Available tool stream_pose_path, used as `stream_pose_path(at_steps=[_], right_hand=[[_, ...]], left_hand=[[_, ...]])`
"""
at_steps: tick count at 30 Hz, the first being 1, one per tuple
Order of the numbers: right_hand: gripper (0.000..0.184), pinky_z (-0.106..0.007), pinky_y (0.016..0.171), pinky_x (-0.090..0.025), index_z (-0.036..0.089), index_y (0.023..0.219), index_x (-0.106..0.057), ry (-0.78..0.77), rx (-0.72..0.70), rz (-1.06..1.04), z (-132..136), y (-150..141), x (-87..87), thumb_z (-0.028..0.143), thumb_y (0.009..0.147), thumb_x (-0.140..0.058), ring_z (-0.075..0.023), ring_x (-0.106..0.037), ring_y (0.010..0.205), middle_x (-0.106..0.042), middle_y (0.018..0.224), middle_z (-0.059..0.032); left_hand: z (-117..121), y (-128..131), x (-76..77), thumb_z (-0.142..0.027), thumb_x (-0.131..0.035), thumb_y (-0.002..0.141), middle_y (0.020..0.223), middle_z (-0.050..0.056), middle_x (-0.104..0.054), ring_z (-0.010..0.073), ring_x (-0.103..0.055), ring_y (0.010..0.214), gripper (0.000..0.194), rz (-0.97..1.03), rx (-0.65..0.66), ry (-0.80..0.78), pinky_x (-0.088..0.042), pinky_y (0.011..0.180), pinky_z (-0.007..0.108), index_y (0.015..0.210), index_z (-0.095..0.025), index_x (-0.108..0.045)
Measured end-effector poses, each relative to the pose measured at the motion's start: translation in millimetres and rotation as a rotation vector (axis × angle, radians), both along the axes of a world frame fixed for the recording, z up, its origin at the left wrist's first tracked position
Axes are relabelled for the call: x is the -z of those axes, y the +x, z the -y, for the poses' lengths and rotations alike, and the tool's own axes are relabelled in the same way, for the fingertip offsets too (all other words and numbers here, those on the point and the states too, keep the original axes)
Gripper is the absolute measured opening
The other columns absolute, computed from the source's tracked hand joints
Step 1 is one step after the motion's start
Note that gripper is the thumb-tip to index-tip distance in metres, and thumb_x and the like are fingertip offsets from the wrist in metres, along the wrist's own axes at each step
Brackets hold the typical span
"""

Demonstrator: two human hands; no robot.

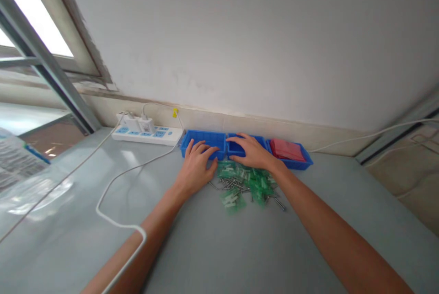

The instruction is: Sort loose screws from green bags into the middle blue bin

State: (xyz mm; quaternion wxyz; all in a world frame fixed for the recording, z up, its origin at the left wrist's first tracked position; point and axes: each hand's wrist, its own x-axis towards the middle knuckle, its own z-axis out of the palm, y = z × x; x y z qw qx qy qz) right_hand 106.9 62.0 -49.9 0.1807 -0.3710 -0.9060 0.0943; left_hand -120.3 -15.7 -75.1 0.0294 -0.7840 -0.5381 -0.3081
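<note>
Three blue plastic bins stand in a row along the wall. My left hand [198, 166] lies over the front edge of the left bin [207, 137], fingers spread. Over the middle bin [259, 140] my right hand [250, 151] is curved, thumb apart from the fingers, with nothing seen in it. Red packets [287, 149] fill the right bin [302, 165]. In front of the bins lies a loose pile of small green plastic bags [257, 183] with pale pieces inside, mixed with metal screws [235, 184].
A white power strip [147, 136] with plugged-in chargers sits left of the bins. Its white cable [115, 182] loops across the grey table [219, 253] and over my left forearm. A clear plastic bag [30, 179] lies at the far left. Metal frame posts [51, 56] stand at the sides.
</note>
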Motion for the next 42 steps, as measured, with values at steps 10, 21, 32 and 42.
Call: stream_pose_path(at_steps=[10, 21, 32, 42], right_hand=[[0.035, -0.049, 0.109, -0.048, 0.024, 0.125, -0.068, 0.178, -0.01, -0.297, 20, 9, -17.8, 0.034, 0.092, -0.066, -0.0263, -0.064, 0.118, -0.072, 0.123, -0.0099], [0.081, -0.058, 0.112, -0.04, 0.028, 0.141, -0.052, 0.061, 0.537, -0.836, 38, 183, 17.5, 0.06, 0.072, -0.081, -0.0341, -0.051, 0.138, -0.054, 0.149, -0.0149], [0.111, -0.049, 0.121, -0.035, 0.026, 0.149, -0.046, -0.258, 0.432, -0.757, 31, 191, 41.9, 0.05, 0.053, -0.095, -0.0321, -0.049, 0.139, -0.05, 0.152, -0.0115], [0.105, -0.047, 0.112, -0.046, 0.028, 0.139, -0.048, -0.244, 0.457, -1.019, 38, 214, 39.2, 0.042, 0.047, -0.098, -0.0288, -0.058, 0.126, -0.057, 0.138, -0.009]], left_hand=[[-2, -2, -1.2, -0.029, -0.055, 0.092, 0.119, 0.01, -0.071, 0.0328, -0.055, 0.132, 0.035, 0.023, 0.047, 0.024, -0.022, 0.124, 0.064, 0.122, -0.021, -0.07], [33, 71, -28.3, -0.044, -0.055, 0.098, 0.152, 0.012, -0.05, 0.0376, -0.028, 0.152, 0.049, -0.196, 0.552, 0.004, -0.038, 0.119, 0.059, 0.144, -0.026, -0.056], [28, 147, -29.1, -0.058, -0.061, 0.091, 0.158, 0.01, -0.045, 0.041, -0.032, 0.151, 0.061, -0.332, 0.713, -0.178, -0.026, 0.121, 0.066, 0.147, -0.036, -0.053], [13, 151, -23.5, -0.049, -0.054, 0.098, 0.13, 0.013, -0.069, 0.0335, -0.053, 0.136, 0.041, -0.351, 0.634, -0.196, -0.033, 0.121, 0.058, 0.124, -0.02, -0.07]])
